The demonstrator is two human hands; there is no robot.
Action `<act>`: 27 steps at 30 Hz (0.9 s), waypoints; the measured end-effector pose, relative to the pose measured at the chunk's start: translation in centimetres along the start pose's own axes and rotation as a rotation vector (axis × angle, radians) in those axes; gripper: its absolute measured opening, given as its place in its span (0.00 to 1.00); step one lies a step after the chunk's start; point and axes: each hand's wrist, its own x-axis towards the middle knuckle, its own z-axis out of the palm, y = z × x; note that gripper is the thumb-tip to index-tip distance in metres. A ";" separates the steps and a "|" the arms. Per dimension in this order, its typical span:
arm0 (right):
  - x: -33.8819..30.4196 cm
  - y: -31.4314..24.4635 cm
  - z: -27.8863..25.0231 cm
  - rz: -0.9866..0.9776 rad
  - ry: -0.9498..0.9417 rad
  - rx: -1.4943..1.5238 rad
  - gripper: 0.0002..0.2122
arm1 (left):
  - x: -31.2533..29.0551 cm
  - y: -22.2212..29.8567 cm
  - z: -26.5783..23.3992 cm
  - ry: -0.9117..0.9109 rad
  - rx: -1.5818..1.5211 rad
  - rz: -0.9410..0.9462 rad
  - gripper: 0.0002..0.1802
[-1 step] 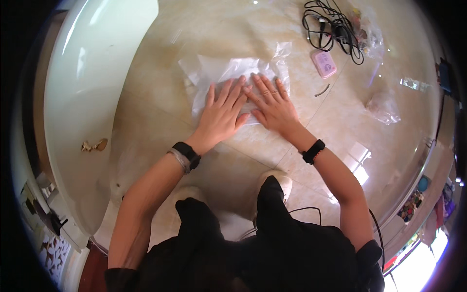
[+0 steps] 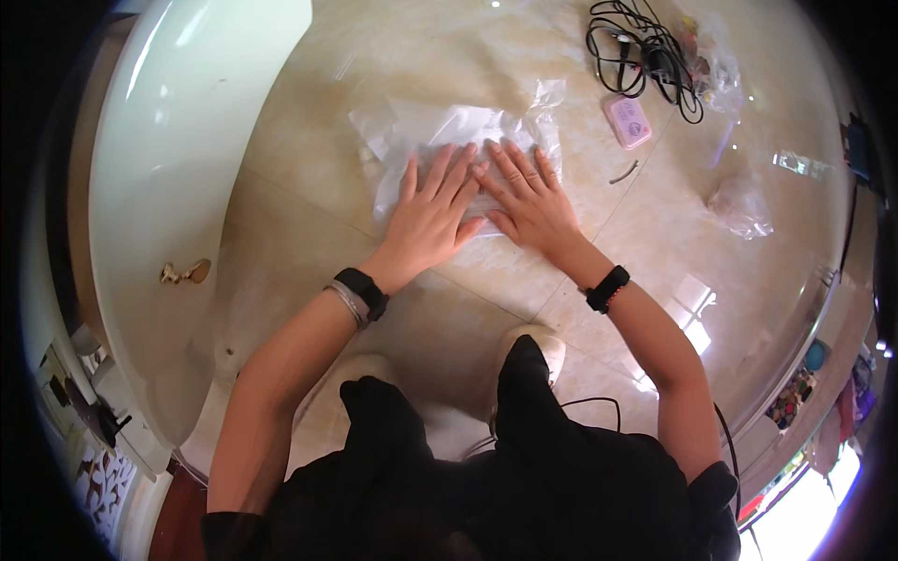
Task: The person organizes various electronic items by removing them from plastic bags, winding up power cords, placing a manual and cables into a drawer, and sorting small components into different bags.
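A clear plastic bag [image 2: 440,126] lies flat and creased on the glossy tiled floor in front of me. My left hand [image 2: 427,222] rests palm down on its left part, fingers spread. On the bag's right part lies my right hand [image 2: 537,208], also flat with fingers apart. The two hands almost meet at the middle, index fingers close together. Whatever is under my palms or inside the bag is hidden.
A pink case [image 2: 628,122] sits right of the bag, with a coiled black cable [image 2: 655,61] beyond it. A short grey strip [image 2: 625,172] and a crumpled plastic bag [image 2: 742,206] lie to the right. A white door [image 2: 173,187] with a gold handle [image 2: 185,272] stands at left.
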 end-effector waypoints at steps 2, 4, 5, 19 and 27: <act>-0.1 -0.5 0.0 -0.048 -0.033 -0.026 0.32 | -0.7 -0.4 -0.5 -0.027 -0.022 0.047 0.38; -0.4 -0.3 -0.8 -0.098 -0.085 -0.017 0.35 | -0.7 -0.7 -1.1 -0.099 -0.049 0.115 0.41; -0.7 -0.4 -1.1 -0.116 -0.089 0.038 0.35 | -0.8 -0.8 -1.1 -0.089 -0.046 0.136 0.41; -0.3 -0.1 -11.8 -0.101 0.427 0.179 0.19 | 0.0 -0.1 -10.8 -0.272 -0.572 -0.145 0.20; 1.0 -0.4 -15.7 0.025 0.744 0.285 0.22 | -3.4 -0.3 -10.1 -0.068 -1.562 -0.705 0.19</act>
